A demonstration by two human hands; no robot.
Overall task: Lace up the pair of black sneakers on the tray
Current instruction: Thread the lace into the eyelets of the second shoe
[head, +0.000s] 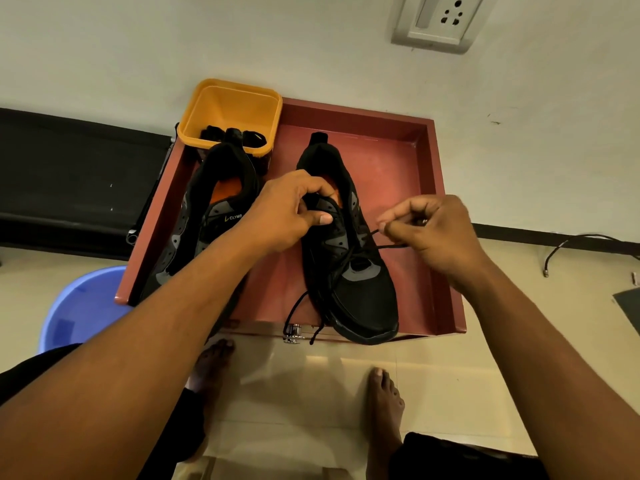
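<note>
Two black sneakers with grey panels and orange insoles lie on a red-brown tray point(408, 174), toes toward me. My left hand point(284, 209) grips the tongue and upper eyelet edge of the right sneaker point(360, 292). My right hand point(433, 230) pinches one end of its black lace point(377, 244) just right of the shoe. The lace's other end hangs over the tray's front edge point(311, 336). The left sneaker point(211, 216) lies partly under my left forearm; no lace shows on it.
A yellow tub point(235, 105) holding black laces stands at the tray's back left corner. A blue basin point(79, 306) sits on the floor at left. My bare feet point(384, 400) stand before the tray. A wall socket point(438, 20) and a cable point(571, 244) are at right.
</note>
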